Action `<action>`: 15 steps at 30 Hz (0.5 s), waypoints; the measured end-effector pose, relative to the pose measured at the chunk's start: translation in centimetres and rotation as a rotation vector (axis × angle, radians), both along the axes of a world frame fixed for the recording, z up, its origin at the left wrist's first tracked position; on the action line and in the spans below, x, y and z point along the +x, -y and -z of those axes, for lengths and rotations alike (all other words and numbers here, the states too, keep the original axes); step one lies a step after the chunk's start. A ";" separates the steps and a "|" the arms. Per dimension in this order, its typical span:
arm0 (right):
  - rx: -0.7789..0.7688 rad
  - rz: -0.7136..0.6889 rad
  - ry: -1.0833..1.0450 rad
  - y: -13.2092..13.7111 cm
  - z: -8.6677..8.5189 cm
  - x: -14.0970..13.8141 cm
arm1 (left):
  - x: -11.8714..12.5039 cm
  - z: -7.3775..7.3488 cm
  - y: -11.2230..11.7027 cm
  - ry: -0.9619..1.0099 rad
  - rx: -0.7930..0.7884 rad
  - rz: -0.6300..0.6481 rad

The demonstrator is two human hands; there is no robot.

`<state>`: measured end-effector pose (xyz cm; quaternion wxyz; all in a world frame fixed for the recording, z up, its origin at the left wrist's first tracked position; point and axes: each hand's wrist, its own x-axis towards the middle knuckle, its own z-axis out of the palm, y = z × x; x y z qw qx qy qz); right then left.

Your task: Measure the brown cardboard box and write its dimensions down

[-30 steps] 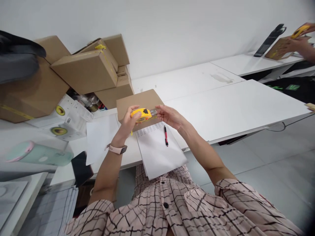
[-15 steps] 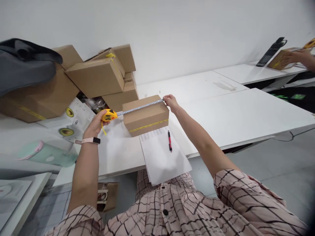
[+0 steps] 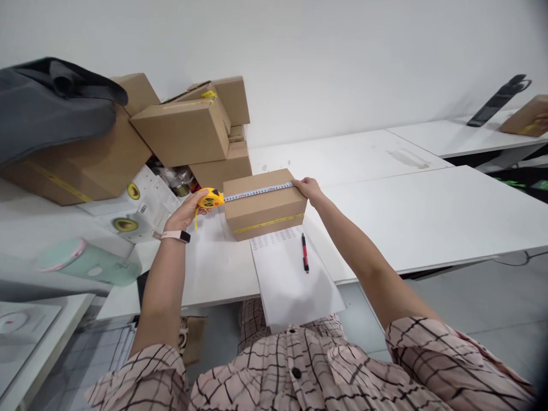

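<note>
Tape measure (image 3: 210, 198) gripped in left hand (image 3: 188, 209) just off cardboard box's (image 3: 263, 204) left edge, blade (image 3: 258, 191) along top, end pinched by right hand (image 3: 309, 188) at right edge, bare white table (image 3: 419, 200) beyond.

Left arm: bent at the elbow, forearm reaching forward and up, a band on the wrist.
Left hand (image 3: 188, 210): fingers curled shut in a grip, thumb on top.
Right arm: stretched almost straight, forward and to the left.
Right hand (image 3: 309, 188): palm down, fingertips (image 3: 296, 183) pinched together.
</note>
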<state>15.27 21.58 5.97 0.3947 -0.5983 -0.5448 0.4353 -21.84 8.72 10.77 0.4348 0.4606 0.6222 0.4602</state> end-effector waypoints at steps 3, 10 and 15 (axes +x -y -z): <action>0.047 0.001 0.043 -0.3 0.5 0.0 | 0.1 -0.4 0.1 -0.006 0.002 -0.017; 0.222 -0.086 -0.038 -1.5 -3.1 0.7 | 4.2 -2.8 6.4 -0.046 -0.034 0.324; 0.374 -0.383 0.141 -3.6 -6.2 -3.1 | 15.3 1.6 12.0 0.469 -0.169 0.460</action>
